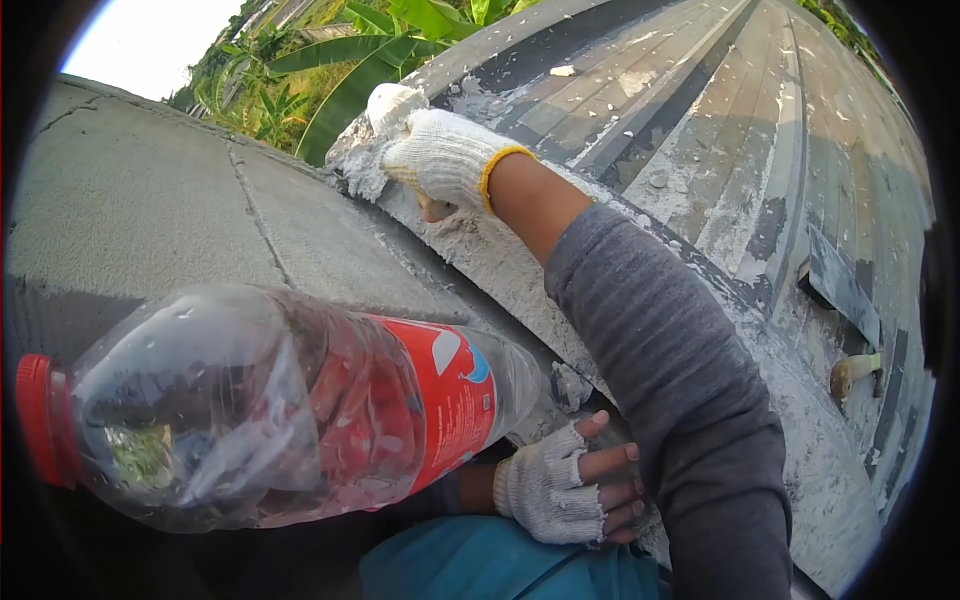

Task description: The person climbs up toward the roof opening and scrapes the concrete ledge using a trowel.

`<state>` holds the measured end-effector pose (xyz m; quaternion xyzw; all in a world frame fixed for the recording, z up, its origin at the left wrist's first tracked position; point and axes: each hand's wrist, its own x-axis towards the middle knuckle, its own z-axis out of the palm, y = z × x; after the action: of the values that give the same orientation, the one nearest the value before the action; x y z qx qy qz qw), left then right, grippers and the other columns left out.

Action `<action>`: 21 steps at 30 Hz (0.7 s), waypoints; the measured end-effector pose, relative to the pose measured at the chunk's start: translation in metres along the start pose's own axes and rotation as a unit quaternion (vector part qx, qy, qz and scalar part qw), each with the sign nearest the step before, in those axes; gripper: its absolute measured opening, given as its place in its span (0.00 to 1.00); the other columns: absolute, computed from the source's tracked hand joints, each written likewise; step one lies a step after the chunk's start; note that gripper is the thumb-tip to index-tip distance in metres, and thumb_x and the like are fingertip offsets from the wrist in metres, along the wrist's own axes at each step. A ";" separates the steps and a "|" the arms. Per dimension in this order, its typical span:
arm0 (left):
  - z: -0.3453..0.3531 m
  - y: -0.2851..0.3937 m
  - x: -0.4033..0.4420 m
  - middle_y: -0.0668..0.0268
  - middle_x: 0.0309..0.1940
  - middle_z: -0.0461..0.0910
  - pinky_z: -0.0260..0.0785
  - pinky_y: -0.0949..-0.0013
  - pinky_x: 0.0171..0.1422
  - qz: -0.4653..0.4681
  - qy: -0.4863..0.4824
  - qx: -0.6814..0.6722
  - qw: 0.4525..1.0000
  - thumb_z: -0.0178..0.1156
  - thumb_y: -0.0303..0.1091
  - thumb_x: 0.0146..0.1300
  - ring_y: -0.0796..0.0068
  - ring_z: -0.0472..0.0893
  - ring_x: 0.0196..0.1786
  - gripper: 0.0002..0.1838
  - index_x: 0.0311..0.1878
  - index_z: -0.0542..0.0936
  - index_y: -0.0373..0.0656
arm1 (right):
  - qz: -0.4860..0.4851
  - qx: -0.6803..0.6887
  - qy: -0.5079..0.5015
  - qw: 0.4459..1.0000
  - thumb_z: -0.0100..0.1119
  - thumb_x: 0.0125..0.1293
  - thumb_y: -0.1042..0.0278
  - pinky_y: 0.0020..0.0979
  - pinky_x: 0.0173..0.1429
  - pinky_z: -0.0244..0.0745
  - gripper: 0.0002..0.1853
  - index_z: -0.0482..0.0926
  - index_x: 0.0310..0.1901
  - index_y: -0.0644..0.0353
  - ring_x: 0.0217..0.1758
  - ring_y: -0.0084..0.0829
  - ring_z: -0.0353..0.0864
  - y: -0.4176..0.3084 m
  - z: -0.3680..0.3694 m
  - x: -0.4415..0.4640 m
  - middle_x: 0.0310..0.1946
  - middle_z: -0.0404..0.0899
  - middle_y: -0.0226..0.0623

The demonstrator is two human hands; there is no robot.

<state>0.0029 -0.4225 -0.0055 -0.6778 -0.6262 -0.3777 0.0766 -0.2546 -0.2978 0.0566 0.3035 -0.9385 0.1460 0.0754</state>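
Note:
A white knit glove with a yellow cuff covers my right hand (pixel 445 160), which is closed at the far end of the rough, mortar-covered ledge (pixel 480 235). A wooden piece shows just below its fingers; the rest of what it grips is hidden. A whitish lump (pixel 395 105) is at the front of that hand. My left hand (pixel 575 485), in a fingerless white glove, rests low near the ledge with its fingers spread. Left of it lies a large clear plastic bottle (pixel 250 400) with a red cap and red label, close to the camera.
A cracked concrete wall (pixel 150 190) runs along the left. On the sloping roof panels (pixel 700 120) at the right lies a trowel (pixel 845 295) with a wooden handle. Loose mortar bits dot the roof. Banana leaves (pixel 360 85) stand beyond the wall.

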 end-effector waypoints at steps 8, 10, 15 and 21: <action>0.002 0.000 0.002 0.66 0.45 0.85 0.71 0.31 0.67 0.004 -0.007 0.013 1.000 0.69 0.52 0.63 0.53 0.80 0.63 0.17 0.43 0.87 0.49 | -0.061 0.034 -0.010 0.997 0.82 0.43 0.65 0.44 0.48 0.86 0.22 0.88 0.44 0.55 0.45 0.45 0.90 -0.004 -0.016 -0.021 0.41 0.88 0.41; 0.002 0.000 0.003 0.66 0.45 0.85 0.71 0.31 0.67 -0.001 -0.013 0.007 1.000 0.69 0.52 0.63 0.53 0.80 0.63 0.17 0.43 0.87 0.49 | -0.071 0.036 0.002 0.997 0.82 0.44 0.66 0.44 0.49 0.86 0.22 0.87 0.44 0.54 0.45 0.44 0.90 -0.007 -0.029 -0.029 0.41 0.88 0.41; 0.004 0.000 0.002 0.65 0.46 0.85 0.71 0.32 0.67 -0.010 -0.018 -0.010 1.000 0.70 0.53 0.62 0.53 0.80 0.62 0.18 0.44 0.87 0.49 | -0.061 0.019 -0.047 0.997 0.82 0.42 0.65 0.43 0.49 0.86 0.25 0.87 0.47 0.54 0.45 0.44 0.90 0.001 -0.015 -0.014 0.41 0.88 0.42; 0.005 0.001 0.002 0.67 0.46 0.84 0.66 0.29 0.71 -0.002 -0.020 -0.023 1.000 0.69 0.53 0.67 0.55 0.79 0.65 0.18 0.46 0.86 0.49 | 0.248 0.498 -0.025 0.830 0.76 0.54 0.54 0.42 0.50 0.84 0.22 0.84 0.47 0.57 0.46 0.40 0.88 0.010 -0.012 -0.020 0.39 0.88 0.41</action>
<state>0.0054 -0.4186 -0.0073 -0.6855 -0.6203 -0.3782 0.0478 -0.2433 -0.2755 0.0610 0.0604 -0.7838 0.5999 -0.1484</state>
